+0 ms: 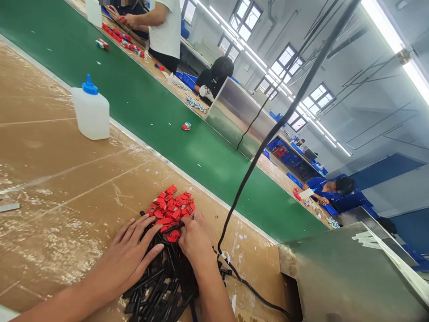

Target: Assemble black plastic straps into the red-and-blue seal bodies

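My left hand (137, 250) lies with fingers spread at the left edge of the piles, its fingertips touching the red and black pieces. Small red plastic parts (172, 208) are heaped on the brown table just beyond both hands. Nearer to me lies a pile of black plastic sticks (157, 286), partly covered by my arms. My right hand (196, 235) is at the right side of the red heap, fingers curled and closed. One black stick (172, 227) runs across the red parts to its fingertips; whether they grip it is hidden.
A white bottle with a blue cap (90, 109) stands on the table (43, 156). Beyond runs a green conveyor belt (214, 152) carrying a small red-and-white toy (186, 126). A black cable (250, 170) hangs at right, by a metal panel (351, 273). Co-workers sit across the belt.
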Motion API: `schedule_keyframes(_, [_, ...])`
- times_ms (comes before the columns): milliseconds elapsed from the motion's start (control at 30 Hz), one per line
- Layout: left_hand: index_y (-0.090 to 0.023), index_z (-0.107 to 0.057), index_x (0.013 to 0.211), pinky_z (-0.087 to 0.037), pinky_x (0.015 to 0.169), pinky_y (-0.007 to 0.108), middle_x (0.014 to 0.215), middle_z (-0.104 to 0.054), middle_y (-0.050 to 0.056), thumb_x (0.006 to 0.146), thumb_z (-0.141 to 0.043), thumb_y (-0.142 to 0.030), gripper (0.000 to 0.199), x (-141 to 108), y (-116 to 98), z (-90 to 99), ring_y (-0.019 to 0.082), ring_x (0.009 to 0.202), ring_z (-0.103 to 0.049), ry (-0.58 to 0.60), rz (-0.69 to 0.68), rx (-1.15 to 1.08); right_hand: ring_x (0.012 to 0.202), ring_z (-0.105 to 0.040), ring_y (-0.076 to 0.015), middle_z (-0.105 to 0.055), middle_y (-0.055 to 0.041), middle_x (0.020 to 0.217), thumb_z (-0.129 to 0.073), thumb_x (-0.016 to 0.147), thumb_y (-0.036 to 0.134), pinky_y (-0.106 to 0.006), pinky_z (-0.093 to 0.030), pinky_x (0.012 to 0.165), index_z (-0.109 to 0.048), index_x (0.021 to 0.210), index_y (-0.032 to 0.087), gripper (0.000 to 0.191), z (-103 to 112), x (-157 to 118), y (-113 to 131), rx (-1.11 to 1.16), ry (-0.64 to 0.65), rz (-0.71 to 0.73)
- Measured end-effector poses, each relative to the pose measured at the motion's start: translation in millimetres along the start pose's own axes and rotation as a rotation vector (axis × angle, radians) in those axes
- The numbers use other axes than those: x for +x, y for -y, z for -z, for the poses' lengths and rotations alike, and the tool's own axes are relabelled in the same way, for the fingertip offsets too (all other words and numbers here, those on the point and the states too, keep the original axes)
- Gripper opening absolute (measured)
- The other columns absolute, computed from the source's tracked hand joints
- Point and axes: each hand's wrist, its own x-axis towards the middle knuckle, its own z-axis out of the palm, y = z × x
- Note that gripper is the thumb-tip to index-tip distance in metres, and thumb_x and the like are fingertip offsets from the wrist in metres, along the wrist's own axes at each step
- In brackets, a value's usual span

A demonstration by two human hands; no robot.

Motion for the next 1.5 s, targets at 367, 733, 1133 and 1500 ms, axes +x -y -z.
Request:
schedule_keyframes(367, [-0.014,-0.061,0.129,-0.048,0.108,0.055,0.113,-0.08,0.019,0.116,-0.028,-0.044,0.046,8.5,1.5,14.3,0.038,0.11,-0.075,-0.011,-0.026,0.012,0.097,-0.077,-0.0333,-0.071,-0.0154,0.107,-0.068,0.088,0.003,-0.045,-0.066,0.081,-0.079,0.112,0.016,0.029,-8.5,-91.9,4.3,0.022,-0.11,-0.115])
schedule_keyframes(733, [-0.022,-0.069,0.118,-0.048,0.112,0.055,0.11,-0.081,0.013,0.114,-0.036,-0.043,0.04,-1.9,4.4,2.1,0.034,0.107,-0.076,-0.029,-0.061,-0.075,0.116,-0.075,-0.0351,-0.083,-0.0139,0.114,-0.065,0.1,0.011,-0.049,-0.062,0.1,-0.082,0.107,0.018,0.02,10.6,-46.3,16.6,0.064,0.006,-0.156])
schedule_keyframes(1133, [-0.027,-0.084,0.113,-0.061,0.101,0.058,0.115,-0.081,0.016,0.11,-0.041,-0.045,0.047,-3.5,8.4,0.6,0.039,0.108,-0.077,0.036,0.042,-0.118,0.105,-0.081,-0.0234,-0.086,-0.008,0.113,-0.059,0.105,0.012,-0.032,-0.06,0.092,-0.08,0.115,0.022,0.026,9.5,-10.1,8.2,0.216,-0.062,-0.261])
schedule_keyframes(1500, [-0.033,-0.089,0.107,-0.061,0.1,0.059,0.113,-0.082,0.015,0.109,-0.042,-0.049,0.05,6.4,7.7,-0.4,0.039,0.107,-0.078,0.101,0.085,-0.163,0.131,-0.068,-0.0365,-0.073,-0.0134,0.128,-0.087,0.077,0.014,-0.049,-0.053,0.114,-0.076,0.134,0.022,0.059,10.6,-21.1,-14.0,0.179,-0.028,-0.315])
